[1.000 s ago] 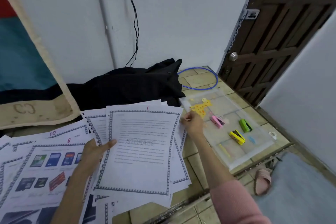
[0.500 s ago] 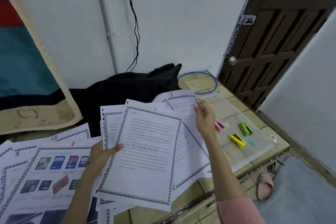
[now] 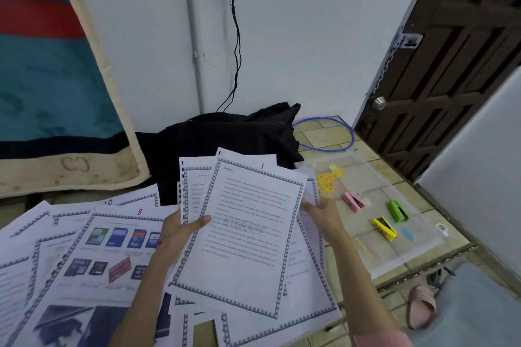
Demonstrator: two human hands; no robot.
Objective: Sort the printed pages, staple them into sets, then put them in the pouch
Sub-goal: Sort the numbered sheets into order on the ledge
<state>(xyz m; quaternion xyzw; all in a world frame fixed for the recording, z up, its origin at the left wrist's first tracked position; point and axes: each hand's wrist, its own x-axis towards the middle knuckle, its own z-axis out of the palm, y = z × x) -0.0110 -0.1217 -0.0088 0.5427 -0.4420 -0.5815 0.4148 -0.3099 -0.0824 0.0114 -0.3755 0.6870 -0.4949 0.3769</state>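
Since the earlier frame the right hand [image 3: 324,215] had dropped to the right edge of the fanned pages [image 3: 242,228], gripping them above the tiled floor [image 3: 324,135], left of the clear pouch [image 3: 400,251], while the left hand [image 3: 180,229] pinched their left edge.

A home's tiled floor [image 3: 324,135] by an entrance is serving as a workspace: a dark wooden door [image 3: 456,65] with chain and knob is standing beyond the right hand [image 3: 324,214], and a slipper [image 3: 421,307] is lying nearer than it.
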